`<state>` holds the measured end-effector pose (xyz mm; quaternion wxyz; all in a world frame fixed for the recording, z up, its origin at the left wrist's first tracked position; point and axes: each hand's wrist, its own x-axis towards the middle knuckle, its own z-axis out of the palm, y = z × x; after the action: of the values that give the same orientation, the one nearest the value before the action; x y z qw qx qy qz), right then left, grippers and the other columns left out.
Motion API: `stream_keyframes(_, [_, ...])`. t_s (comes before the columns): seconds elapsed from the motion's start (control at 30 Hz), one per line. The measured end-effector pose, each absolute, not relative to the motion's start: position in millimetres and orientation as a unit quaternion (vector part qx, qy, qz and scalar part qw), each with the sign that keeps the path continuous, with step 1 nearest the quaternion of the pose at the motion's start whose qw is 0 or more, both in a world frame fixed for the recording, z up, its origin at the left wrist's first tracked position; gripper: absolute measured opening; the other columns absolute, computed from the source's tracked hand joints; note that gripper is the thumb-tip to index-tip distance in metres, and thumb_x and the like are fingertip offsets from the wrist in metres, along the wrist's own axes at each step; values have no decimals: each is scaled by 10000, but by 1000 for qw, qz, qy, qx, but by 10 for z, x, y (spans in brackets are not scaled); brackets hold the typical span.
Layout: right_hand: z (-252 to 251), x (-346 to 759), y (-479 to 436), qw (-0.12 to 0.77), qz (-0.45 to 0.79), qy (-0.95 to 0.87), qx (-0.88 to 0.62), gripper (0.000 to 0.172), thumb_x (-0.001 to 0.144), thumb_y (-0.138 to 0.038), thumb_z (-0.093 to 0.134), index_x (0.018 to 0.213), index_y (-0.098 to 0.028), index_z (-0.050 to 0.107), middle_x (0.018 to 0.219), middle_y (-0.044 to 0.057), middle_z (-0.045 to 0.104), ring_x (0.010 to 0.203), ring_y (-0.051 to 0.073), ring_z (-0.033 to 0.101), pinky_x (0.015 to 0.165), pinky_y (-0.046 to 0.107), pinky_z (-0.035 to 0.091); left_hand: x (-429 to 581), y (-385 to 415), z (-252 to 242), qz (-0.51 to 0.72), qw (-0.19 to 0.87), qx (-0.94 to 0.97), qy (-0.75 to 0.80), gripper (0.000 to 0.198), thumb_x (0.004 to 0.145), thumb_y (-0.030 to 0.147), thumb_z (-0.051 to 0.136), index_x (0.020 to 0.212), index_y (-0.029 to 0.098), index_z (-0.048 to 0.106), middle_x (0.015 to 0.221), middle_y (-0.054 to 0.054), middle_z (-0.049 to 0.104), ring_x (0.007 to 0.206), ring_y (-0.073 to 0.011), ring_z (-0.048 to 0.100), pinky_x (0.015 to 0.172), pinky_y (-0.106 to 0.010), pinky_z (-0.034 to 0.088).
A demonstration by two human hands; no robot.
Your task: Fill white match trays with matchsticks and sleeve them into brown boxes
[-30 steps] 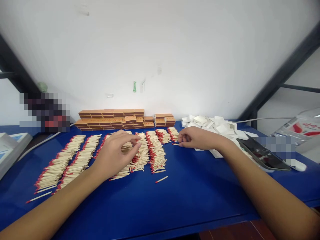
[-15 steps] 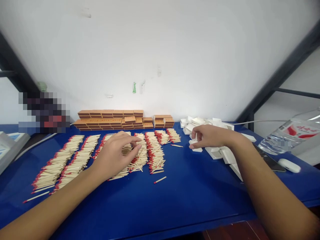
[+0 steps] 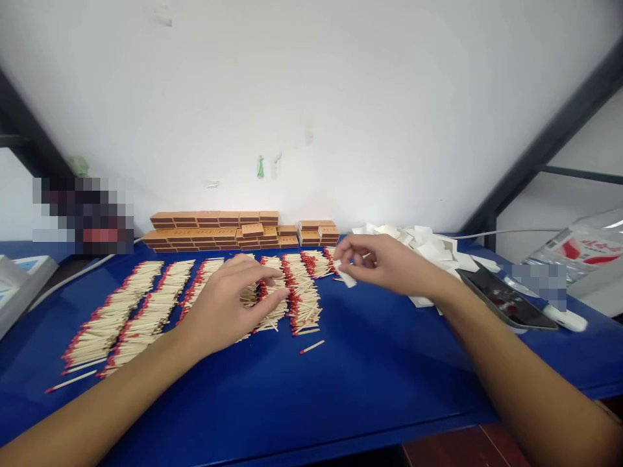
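Rows of red-tipped matchsticks (image 3: 146, 311) lie across the blue table (image 3: 370, 376). My left hand (image 3: 233, 301) rests on the middle rows, its fingers pinched together on a small bunch of matchsticks. My right hand (image 3: 384, 263) hovers above the table just right of the rows, fingers closed on a small white inner box tray (image 3: 345, 275). A heap of white box trays (image 3: 423, 250) lies behind and to the right of that hand. A lone matchstick (image 3: 312, 347) lies nearer to me.
Stacked brown matchbox sleeves (image 3: 228, 231) line the wall at the back. A dark phone (image 3: 506, 299) and a white object lie at the right, with a plastic bag (image 3: 584, 250) beyond. A white device (image 3: 22, 282) sits at the far left.
My right hand went from the matchsticks to the white heap, took one white tray and carried it back left above the table. My left hand stayed on the matchsticks, fingers shifting slightly.
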<state>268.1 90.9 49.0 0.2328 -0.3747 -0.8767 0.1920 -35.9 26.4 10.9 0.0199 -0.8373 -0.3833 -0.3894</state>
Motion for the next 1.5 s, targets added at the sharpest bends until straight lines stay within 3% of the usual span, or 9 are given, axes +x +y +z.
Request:
stream_keyframes(0.17, [259, 2133, 493, 316, 132, -911, -229, 107, 1016, -237, 602, 1100, -225, 666, 943, 10, 754, 725, 118, 637, 669, 250, 468, -298, 171, 120, -376, -26, -850, -369, 515, 861, 438, 823, 1279, 183, 663, 1051, -68, 737, 968, -231, 631, 883, -381, 497])
stream_keyframes(0.3, [128, 2042, 409, 321, 94, -928, -162, 155, 1052, -187, 539, 1155, -206, 654, 1009, 38, 763, 859, 141, 680, 733, 259, 490, -274, 171, 124, -369, -70, -859, -348, 247, 895, 327, 800, 1100, 213, 724, 961, -31, 732, 930, -206, 622, 838, -351, 496])
stream_keyframes(0.43, [205, 2143, 441, 349, 143, -899, -223, 72, 1005, -217, 620, 1056, -200, 667, 894, 8, 710, 705, 104, 602, 656, 232, 463, -266, 194, 135, -400, -69, -834, -375, 147, 915, 305, 771, 1042, 237, 743, 956, -3, 751, 900, -182, 651, 839, -334, 507])
stream_keyframes(0.57, [329, 2247, 464, 205, 200, -921, -263, 124, 915, -323, 736, 876, -209, 707, 678, -45, 591, 588, 97, 510, 572, 240, 395, -313, 219, 136, -450, -23, -773, -447, 242, 876, 305, 793, 1109, 262, 740, 1091, -1, 760, 1005, -194, 683, 901, -332, 521])
stream_keyframes(0.67, [357, 2266, 478, 78, 208, -937, -270, 150, 864, -349, 791, 874, -209, 737, 716, -33, 629, 614, 108, 524, 568, 258, 362, -359, 242, 137, -456, -2, -747, -484, 306, 847, 347, 823, 1131, 274, 737, 1083, 5, 753, 981, -193, 691, 886, -328, 528])
stream_keyframes(0.87, [377, 2240, 478, 21, 223, -935, -275, 77, 905, -158, 685, 846, -195, 719, 763, -20, 653, 656, 108, 527, 609, 256, 362, -361, 256, 126, -439, -12, -759, -481, 340, 840, 374, 832, 1150, 277, 732, 1087, 8, 753, 1016, -196, 694, 900, -329, 529])
stream_keyframes(1.0, [367, 2253, 488, -2, 233, -929, -289, 57, 915, -159, 668, 900, -189, 714, 813, -10, 669, 667, 112, 526, 618, 256, 369, -356, 251, 114, -424, -7, -776, -467, 327, 858, 357, 817, 1163, 282, 724, 1116, 7, 752, 1037, -205, 693, 909, -343, 530])
stream_keyframes(1.3, [349, 2337, 592, 73, 196, -931, -300, 95, 975, -258, 649, 915, -198, 692, 843, 2, 670, 692, 123, 528, 637, 264, 354, -381, 285, 77, -407, 27, -811, -418, 371, 865, 297, 816, 1213, 246, 699, 1154, -26, 760, 1077, -220, 676, 940, -362, 545])
stream_keyframes(1.5, [355, 2339, 601, 205, 106, -927, -294, 141, 1021, -300, 609, 947, -195, 668, 760, -13, 606, 668, 127, 501, 654, 264, 362, -352, 262, 68, -405, 24, -816, -412, 380, 860, 283, 823, 1220, 262, 702, 1137, -29, 760, 1042, -221, 666, 911, -369, 544])
